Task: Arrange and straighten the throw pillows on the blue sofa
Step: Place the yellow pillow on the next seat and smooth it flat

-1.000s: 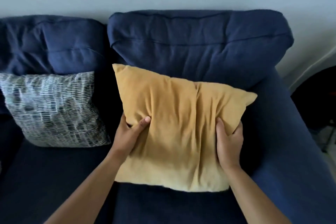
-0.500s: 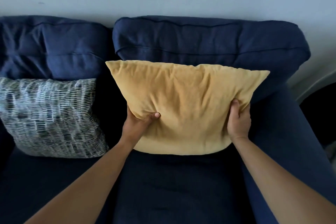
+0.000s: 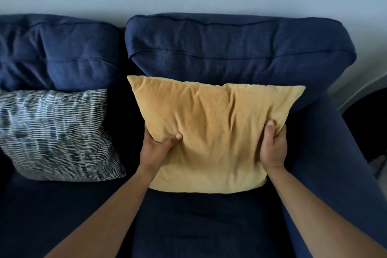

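Two pillows on the sofa (image 3: 209, 226): both hands, left (image 3: 156, 148) and right (image 3: 273, 146), grip the yellow pillow (image 3: 213, 132) against the right back cushion (image 3: 240, 52), apparently resting on the seat; patterned pillow (image 3: 56, 134) sits left.

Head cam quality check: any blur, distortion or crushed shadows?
Head view: wide-angle bowing bends the sofa back and arm; soft, even light, no glare; the seat and the gap beside the patterned pillow fall near black; right edge looks smeared; yellow pillow, left hand and right hand are fairly sharp.
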### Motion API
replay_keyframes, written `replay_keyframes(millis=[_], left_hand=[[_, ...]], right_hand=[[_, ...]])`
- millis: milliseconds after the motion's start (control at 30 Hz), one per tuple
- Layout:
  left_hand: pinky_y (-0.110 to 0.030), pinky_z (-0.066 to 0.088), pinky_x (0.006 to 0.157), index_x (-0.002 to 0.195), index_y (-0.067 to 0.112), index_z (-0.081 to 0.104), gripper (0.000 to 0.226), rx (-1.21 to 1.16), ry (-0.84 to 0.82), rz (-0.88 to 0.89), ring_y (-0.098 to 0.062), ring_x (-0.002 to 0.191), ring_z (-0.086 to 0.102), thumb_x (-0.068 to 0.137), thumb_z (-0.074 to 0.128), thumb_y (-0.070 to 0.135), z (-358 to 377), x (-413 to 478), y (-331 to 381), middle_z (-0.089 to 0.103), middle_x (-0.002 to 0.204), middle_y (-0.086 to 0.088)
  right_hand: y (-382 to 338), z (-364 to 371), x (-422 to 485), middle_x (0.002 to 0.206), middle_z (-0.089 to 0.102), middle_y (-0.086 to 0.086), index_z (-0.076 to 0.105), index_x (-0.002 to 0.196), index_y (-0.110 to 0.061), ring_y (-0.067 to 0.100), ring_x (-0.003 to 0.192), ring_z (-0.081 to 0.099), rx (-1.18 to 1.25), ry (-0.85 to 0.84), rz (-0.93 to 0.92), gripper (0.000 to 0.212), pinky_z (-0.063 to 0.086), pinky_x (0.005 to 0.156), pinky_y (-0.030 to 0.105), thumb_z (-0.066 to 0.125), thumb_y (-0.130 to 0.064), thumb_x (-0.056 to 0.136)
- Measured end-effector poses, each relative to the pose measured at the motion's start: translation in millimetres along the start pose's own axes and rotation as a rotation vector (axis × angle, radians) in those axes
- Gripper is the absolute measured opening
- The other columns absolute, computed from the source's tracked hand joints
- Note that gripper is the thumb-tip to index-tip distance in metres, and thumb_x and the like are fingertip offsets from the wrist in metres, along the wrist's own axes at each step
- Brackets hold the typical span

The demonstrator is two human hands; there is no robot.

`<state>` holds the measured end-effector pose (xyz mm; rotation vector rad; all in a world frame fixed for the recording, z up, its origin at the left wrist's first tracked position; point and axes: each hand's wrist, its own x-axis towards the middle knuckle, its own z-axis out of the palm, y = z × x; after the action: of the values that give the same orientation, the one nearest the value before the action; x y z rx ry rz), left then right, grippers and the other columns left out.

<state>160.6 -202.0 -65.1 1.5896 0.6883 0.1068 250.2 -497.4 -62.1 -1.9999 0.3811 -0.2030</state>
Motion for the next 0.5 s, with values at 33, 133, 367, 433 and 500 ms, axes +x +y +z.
replay_keyframes(millis=[33,133,367,433,500], left_hand=[[-0.045,0.044,0.112,0.155,0.044,0.024,0.128,-0.012,0.016,0.021,-0.013,0.134,0.052,0.048,0.087,0.075,-2,2,6,0.051,0.148,0.012],[-0.033,0.040,0.109,0.157,0.048,0.009,0.128,-0.072,0.129,0.072,-0.013,0.138,0.045,0.054,0.077,0.083,-8,13,34,0.044,0.155,0.006],[-0.023,0.051,0.088,0.129,0.024,0.062,0.060,-0.076,0.175,0.131,-0.003,0.104,0.063,0.079,0.075,0.055,-14,65,110,0.070,0.116,0.008],[-0.022,0.048,0.075,0.110,0.023,0.070,0.028,-0.091,0.240,0.087,-0.009,0.094,0.063,0.089,0.071,0.041,-16,70,114,0.070,0.096,0.010],[-0.021,0.046,0.071,0.091,0.026,0.070,0.008,-0.124,0.325,0.097,-0.006,0.083,0.061,0.094,0.067,0.034,-26,72,116,0.067,0.082,0.013]], right_hand=[[-4,-2,2,0.105,0.059,-0.028,0.045,0.141,-0.031,-0.009,0.091,0.056,0.042,-0.007,0.002,0.060,0.041,0.078,0.024,0.036,-0.067,0.093],[-27,-11,21,0.136,0.056,-0.011,0.042,0.146,-0.027,0.007,0.118,0.056,0.181,0.034,0.047,0.063,0.044,0.098,0.032,0.038,-0.063,0.094],[-100,-23,78,0.108,0.070,-0.004,0.067,0.096,-0.029,0.015,0.099,0.064,0.311,-0.116,0.348,0.019,0.052,0.080,0.032,0.067,-0.046,0.086],[-108,-26,83,0.105,0.071,-0.004,0.068,0.085,-0.027,0.015,0.099,0.064,0.284,-0.110,0.352,0.009,0.052,0.083,0.032,0.069,-0.034,0.089],[-117,-32,86,0.102,0.072,-0.003,0.069,0.083,-0.024,0.017,0.101,0.066,0.314,-0.055,0.327,0.009,0.052,0.091,0.034,0.071,-0.029,0.089]])
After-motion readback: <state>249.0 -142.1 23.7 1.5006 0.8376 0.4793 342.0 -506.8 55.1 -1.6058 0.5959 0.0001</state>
